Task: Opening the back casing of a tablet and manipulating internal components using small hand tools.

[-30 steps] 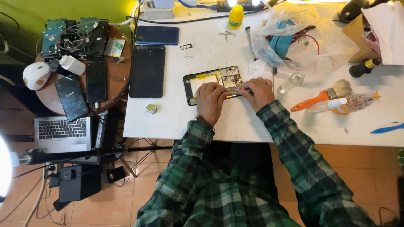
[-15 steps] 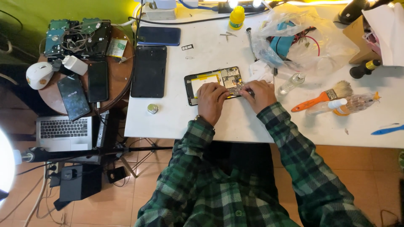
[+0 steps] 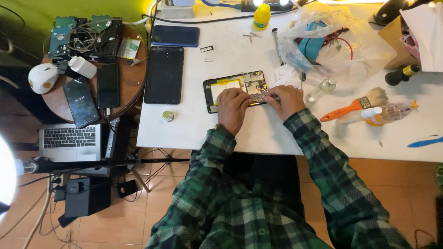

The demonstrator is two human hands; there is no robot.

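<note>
An opened tablet (image 3: 233, 85), with its battery and circuit board exposed, lies on the white table (image 3: 194, 124). My left hand (image 3: 233, 108) rests on its lower middle, fingers curled and pressing on it. My right hand (image 3: 286, 99) sits at the tablet's right edge, by the circuit board, and seems to pinch a thin tool; the tip is hidden. Both sleeves are green plaid.
A black back cover (image 3: 164, 74) and a dark phone (image 3: 175, 35) lie left of the tablet. An orange-handled brush (image 3: 355, 105), small bottles (image 3: 320, 90), a plastic bag (image 3: 332, 44) sit right. A round side table (image 3: 60, 99) holds phones and drives; a laptop (image 3: 69, 140) below.
Both hands stay on the tablet; the fingers have shifted only slightly near the circuit board.
</note>
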